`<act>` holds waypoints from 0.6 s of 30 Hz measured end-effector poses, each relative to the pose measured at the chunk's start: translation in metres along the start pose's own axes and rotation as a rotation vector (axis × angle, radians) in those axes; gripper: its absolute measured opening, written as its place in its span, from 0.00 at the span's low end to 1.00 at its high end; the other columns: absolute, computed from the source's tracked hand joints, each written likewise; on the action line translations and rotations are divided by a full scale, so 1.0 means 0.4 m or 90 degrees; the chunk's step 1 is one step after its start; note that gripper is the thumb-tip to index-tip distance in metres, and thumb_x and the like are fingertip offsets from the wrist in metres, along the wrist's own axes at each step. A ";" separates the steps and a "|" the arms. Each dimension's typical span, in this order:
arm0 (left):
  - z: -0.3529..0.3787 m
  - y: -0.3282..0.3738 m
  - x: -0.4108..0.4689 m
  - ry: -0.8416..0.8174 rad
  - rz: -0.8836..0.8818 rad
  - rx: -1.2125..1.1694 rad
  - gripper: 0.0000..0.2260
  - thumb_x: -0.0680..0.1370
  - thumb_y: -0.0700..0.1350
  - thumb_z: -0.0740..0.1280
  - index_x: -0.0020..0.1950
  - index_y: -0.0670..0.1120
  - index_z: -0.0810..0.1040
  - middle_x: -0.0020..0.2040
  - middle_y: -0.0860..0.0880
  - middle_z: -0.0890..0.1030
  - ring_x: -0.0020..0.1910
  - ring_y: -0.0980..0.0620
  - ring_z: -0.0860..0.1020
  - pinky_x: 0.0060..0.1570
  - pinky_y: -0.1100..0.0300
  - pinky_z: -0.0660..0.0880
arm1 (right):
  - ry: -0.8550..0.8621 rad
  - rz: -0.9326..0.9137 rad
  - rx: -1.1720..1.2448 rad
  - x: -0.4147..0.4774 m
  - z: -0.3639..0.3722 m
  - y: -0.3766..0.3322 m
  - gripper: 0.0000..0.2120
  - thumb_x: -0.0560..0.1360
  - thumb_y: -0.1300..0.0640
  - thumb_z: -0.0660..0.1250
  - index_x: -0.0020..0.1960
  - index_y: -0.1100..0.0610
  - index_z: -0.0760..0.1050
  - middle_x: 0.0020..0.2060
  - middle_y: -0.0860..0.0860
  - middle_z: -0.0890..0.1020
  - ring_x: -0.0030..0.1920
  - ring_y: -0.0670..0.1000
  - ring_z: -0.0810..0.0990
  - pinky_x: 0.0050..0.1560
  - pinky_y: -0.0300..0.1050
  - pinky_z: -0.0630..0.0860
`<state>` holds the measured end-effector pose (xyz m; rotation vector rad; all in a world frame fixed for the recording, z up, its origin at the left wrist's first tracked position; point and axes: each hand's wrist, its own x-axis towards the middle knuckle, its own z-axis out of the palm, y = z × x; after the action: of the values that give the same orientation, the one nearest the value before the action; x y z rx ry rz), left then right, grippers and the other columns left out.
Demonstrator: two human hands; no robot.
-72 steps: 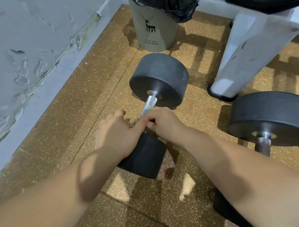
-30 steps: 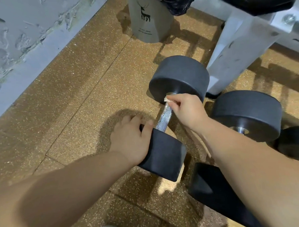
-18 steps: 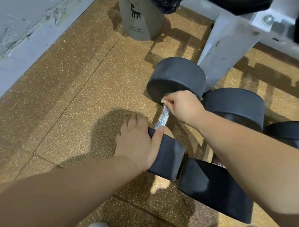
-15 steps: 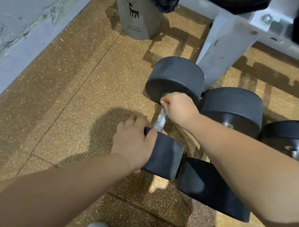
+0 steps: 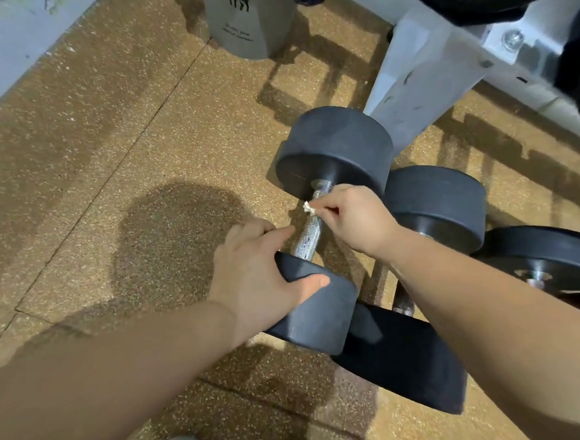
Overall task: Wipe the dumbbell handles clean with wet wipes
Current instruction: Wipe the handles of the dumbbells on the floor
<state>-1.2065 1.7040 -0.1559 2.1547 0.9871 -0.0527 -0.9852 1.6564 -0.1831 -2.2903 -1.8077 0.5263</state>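
Dumbbell point(image 5: 335, 151) lies pointing away from you, your left hand point(image 5: 254, 271) spread on its near head point(image 5: 319, 318), right hand point(image 5: 355, 220) pinching a wet wipe point(image 5: 309, 208) to the handle point(image 5: 307, 235).

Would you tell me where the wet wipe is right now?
The wet wipe is pinched in the right hand near the head view's centre, at the far end of the leftmost dumbbell's handle.

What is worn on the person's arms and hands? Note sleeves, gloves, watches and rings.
Nothing that shows: the left hand and right hand wear no gloves or rings, the wrists no watch, and no sleeve covers either forearm in view.
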 end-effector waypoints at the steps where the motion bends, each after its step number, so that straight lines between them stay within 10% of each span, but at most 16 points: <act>1: 0.005 0.003 0.004 0.008 0.006 0.007 0.45 0.61 0.79 0.58 0.72 0.57 0.74 0.61 0.55 0.72 0.64 0.50 0.67 0.66 0.51 0.65 | -0.027 -0.041 0.009 -0.014 -0.002 -0.002 0.07 0.76 0.58 0.71 0.51 0.55 0.86 0.42 0.51 0.84 0.44 0.49 0.80 0.49 0.41 0.75; 5: 0.024 0.010 -0.001 0.057 0.021 -0.002 0.47 0.58 0.80 0.60 0.69 0.53 0.78 0.57 0.53 0.73 0.59 0.46 0.71 0.64 0.51 0.67 | -0.096 -0.098 -0.058 -0.021 -0.021 -0.020 0.04 0.75 0.58 0.71 0.46 0.54 0.85 0.41 0.49 0.82 0.44 0.53 0.81 0.47 0.45 0.77; 10: 0.026 0.039 0.005 -0.059 -0.084 -0.024 0.51 0.61 0.81 0.58 0.79 0.56 0.60 0.80 0.47 0.54 0.78 0.41 0.55 0.77 0.40 0.53 | 0.006 0.047 -0.151 0.020 -0.024 -0.020 0.13 0.79 0.56 0.63 0.35 0.55 0.74 0.35 0.53 0.73 0.38 0.60 0.76 0.35 0.49 0.66; 18: 0.016 0.042 0.000 -0.142 -0.087 -0.066 0.36 0.79 0.62 0.60 0.83 0.53 0.49 0.83 0.46 0.43 0.81 0.41 0.48 0.77 0.45 0.52 | -0.062 -0.072 -0.054 -0.065 -0.017 -0.032 0.08 0.76 0.57 0.70 0.53 0.54 0.85 0.45 0.53 0.85 0.46 0.57 0.82 0.48 0.50 0.79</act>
<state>-1.1938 1.6930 -0.1502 1.9373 0.9815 -0.2955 -0.9993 1.6349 -0.1678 -2.2356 -2.0278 0.5610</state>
